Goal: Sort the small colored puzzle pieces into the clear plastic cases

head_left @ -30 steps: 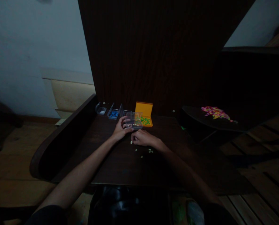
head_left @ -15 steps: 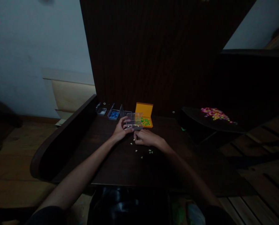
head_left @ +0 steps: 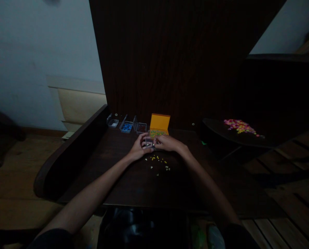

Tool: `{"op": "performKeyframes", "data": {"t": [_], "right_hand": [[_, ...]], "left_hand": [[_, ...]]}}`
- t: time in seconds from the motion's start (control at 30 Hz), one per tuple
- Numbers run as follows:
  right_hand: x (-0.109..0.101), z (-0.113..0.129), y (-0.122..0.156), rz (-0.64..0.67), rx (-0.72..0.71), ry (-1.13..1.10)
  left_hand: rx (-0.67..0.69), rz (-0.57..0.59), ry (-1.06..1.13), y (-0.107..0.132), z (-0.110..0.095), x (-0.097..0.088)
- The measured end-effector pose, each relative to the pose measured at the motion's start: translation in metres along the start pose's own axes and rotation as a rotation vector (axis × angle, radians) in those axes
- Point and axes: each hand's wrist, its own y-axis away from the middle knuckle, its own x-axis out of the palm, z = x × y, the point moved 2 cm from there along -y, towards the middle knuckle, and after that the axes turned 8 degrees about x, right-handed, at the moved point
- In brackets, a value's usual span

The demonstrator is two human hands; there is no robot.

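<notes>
The left hand is curled around the left side of the clear box, its fingers bent along the wall and its thumb lying along the near edge. The clear box is just in front of the orange box, on the person's side, and overlaps part of it in view. A few pale beads lie inside.

The right hand is mostly closed, fingers bent inward, with its fingertips at the right side of the clear box, in front of the orange box. I cannot tell whether they pinch a bead.

The orange box stands with its lid raised; its green beads show partly through clear plastic. On the table, in front of the orange box and beyond the clear box's near edge, lie scattered yellow beads, with loose pale pieces among them and nearer the person. Left of the orange box, in a row, are a red tub, a blue tub and a white tub, named for their contents. A pink and yellow heap lies well to the right of the orange box, on a side shelf.
</notes>
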Motion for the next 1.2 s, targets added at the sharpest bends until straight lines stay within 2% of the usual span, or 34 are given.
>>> {"op": "performKeyframes", "data": {"t": [0.2,0.4,0.63,0.8,0.97,1.1,1.2], "right_hand": [[0.000,-0.001,-0.005,0.046,-0.009,0.006],[0.002,-0.006,-0.004,-0.023,-0.062,0.037],[0.001,-0.007,0.001,-0.067,-0.148,-0.064],[-0.001,-0.006,0.003,-0.071,-0.169,-0.068],[-0.004,-0.001,0.009,-0.141,-0.158,-0.134],[0.002,0.011,0.017,-0.139,-0.202,-0.193],[0.016,0.019,0.019,-0.093,-0.240,-0.163]], "left_hand": [[0.009,0.031,-0.011,0.002,-0.001,0.002],[0.029,0.044,-0.004,0.002,0.000,0.001],[0.024,0.023,-0.002,0.000,0.003,-0.003],[0.030,0.002,-0.029,-0.002,0.003,-0.006],[0.047,-0.011,-0.054,-0.003,0.001,-0.009],[0.060,-0.032,-0.049,-0.006,0.001,-0.013],[0.076,-0.058,-0.057,-0.009,0.001,-0.018]]}}
